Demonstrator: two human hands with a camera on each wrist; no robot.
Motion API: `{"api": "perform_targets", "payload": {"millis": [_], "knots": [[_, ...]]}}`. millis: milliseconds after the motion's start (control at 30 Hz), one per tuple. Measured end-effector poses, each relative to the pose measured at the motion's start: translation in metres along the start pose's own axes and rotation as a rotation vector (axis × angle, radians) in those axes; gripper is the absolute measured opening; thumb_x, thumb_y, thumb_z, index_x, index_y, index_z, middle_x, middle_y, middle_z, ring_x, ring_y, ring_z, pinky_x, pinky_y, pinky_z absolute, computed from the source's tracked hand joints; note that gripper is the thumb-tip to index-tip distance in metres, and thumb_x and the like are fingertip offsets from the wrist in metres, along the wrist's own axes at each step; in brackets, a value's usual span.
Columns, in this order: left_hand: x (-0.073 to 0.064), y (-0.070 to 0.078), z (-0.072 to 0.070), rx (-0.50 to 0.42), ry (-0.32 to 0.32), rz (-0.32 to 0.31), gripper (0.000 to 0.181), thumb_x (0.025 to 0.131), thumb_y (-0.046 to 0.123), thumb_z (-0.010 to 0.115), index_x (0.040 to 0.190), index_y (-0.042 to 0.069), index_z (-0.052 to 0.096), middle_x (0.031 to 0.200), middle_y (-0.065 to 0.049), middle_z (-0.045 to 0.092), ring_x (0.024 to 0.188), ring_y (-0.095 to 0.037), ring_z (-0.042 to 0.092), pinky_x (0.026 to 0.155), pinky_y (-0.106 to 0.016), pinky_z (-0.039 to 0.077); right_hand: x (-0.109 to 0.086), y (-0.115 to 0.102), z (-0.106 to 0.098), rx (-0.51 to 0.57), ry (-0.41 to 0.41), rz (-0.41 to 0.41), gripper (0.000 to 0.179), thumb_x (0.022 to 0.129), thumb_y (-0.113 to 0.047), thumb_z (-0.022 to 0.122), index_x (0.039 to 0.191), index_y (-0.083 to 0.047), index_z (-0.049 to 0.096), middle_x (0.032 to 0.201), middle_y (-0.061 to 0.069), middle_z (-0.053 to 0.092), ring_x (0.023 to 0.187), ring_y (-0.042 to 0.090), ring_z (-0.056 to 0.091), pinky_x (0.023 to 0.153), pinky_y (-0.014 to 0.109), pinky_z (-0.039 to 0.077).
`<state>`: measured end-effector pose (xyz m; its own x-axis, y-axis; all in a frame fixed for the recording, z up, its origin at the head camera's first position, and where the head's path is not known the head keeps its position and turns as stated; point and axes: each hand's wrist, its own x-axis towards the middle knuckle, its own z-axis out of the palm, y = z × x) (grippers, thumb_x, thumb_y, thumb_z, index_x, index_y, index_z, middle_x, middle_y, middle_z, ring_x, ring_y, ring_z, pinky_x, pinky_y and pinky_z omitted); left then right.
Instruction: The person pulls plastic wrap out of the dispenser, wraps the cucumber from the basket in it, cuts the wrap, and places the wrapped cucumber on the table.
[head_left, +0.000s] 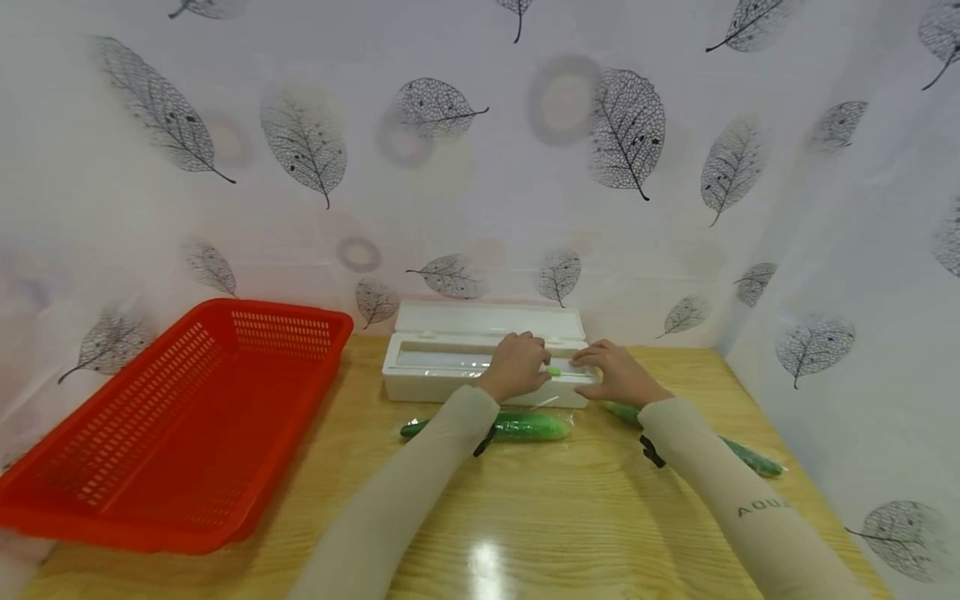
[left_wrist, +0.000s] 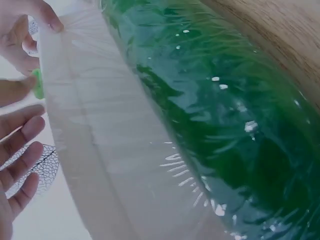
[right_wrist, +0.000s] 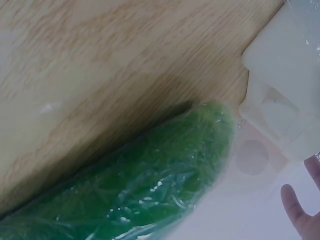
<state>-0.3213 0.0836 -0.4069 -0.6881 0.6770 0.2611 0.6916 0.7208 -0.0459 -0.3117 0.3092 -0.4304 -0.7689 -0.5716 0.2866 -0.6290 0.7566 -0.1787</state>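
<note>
A long white cling film dispenser (head_left: 420, 387) stands with its lid raised. Above its front rail, my left hand (head_left: 517, 367) has its thumb against a small green cutter slider (head_left: 554, 372); the other fingers lie loose and spread in the left wrist view. At the dispenser's right end, my right hand (head_left: 618, 375) holds the rim, thumb on the front and fingers over the top. A film-wrapped cucumber (head_left: 532, 427) lies before the dispenser, partly hidden by my left forearm. Another wrapped cucumber (right_wrist: 150, 175) lies to the right, its middle hidden by my right forearm in the head view.
A large red plastic basket (head_left: 270, 433) stands on the left of the wooden table (head_left: 555, 517). Behind the dispenser hangs a pale curtain (head_left: 480, 192) with a leaf pattern, and it continues along the right side of the table.
</note>
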Motion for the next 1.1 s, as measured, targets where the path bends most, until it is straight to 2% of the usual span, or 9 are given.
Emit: {"api": "perform_targets", "payload": {"millis": [100,200,300,433,500,767,1100], "knots": [[0.0,0.003,-0.001,0.018,0.038,0.019,0.031,0.085,0.043,0.064,0.108,0.023,0.069,0.106,0.006,0.068,0.095,-0.012,0.06,0.084,-0.028,0.049,-0.001,-0.001,0.0,0.013,0.001,0.012,0.041,0.074,-0.027,0.078,0.108,-0.007,0.068,0.114,0.008,0.067,0.109,0.028,0.055,0.092,0.048,0.048],[0.001,0.008,0.003,0.084,0.101,0.069,0.026,0.088,0.039,0.061,0.106,0.022,0.07,0.102,0.007,0.069,0.094,-0.011,0.06,0.087,-0.028,0.048,-0.001,-0.005,-0.001,-0.025,-0.001,0.039,0.041,0.074,-0.028,0.078,0.109,-0.008,0.068,0.115,0.007,0.066,0.11,0.028,0.054,0.092,0.05,0.045],[0.0,0.012,0.008,0.162,0.127,0.086,0.023,0.089,0.037,0.058,0.099,0.021,0.071,0.097,0.007,0.07,0.093,-0.012,0.06,0.089,-0.029,0.047,-0.001,-0.011,0.0,-0.172,-0.013,0.041,0.044,0.074,-0.032,0.076,0.111,-0.011,0.067,0.115,0.007,0.066,0.109,0.029,0.055,0.089,0.053,0.043],[-0.003,0.016,0.011,0.183,0.11,0.063,0.023,0.09,0.038,0.057,0.096,0.02,0.071,0.096,0.007,0.07,0.093,-0.012,0.059,0.092,-0.03,0.045,-0.001,-0.019,0.004,-0.416,0.0,-0.025,0.051,0.072,-0.038,0.071,0.114,-0.01,0.063,0.112,0.007,0.066,0.107,0.029,0.056,0.091,0.055,0.041],[-0.004,0.017,0.011,0.195,0.106,0.056,0.024,0.091,0.039,0.056,0.097,0.021,0.07,0.097,0.008,0.07,0.095,-0.012,0.059,0.094,-0.031,0.045,0.0,-0.022,0.006,-0.478,0.015,-0.052,0.052,0.072,-0.038,0.069,0.115,-0.01,0.062,0.111,0.008,0.065,0.106,0.028,0.056,0.092,0.054,0.04],[-0.012,0.008,0.01,0.268,0.133,0.085,0.026,0.091,0.041,0.056,0.103,0.023,0.069,0.102,0.009,0.069,0.099,-0.011,0.059,0.096,-0.032,0.044,0.002,-0.028,0.01,-0.472,0.007,-0.031,0.052,0.076,-0.035,0.062,0.119,-0.006,0.06,0.113,0.01,0.065,0.107,0.029,0.057,0.086,0.048,0.047],[-0.035,-0.014,0.008,0.332,0.24,0.083,0.022,0.09,0.038,0.059,0.102,0.022,0.068,0.101,0.006,0.068,0.096,-0.012,0.061,0.093,-0.033,0.047,0.003,-0.029,0.01,-0.407,0.018,-0.009,0.054,0.074,-0.032,0.065,0.12,-0.003,0.059,0.114,0.013,0.064,0.109,0.03,0.056,0.087,0.047,0.048]]}}
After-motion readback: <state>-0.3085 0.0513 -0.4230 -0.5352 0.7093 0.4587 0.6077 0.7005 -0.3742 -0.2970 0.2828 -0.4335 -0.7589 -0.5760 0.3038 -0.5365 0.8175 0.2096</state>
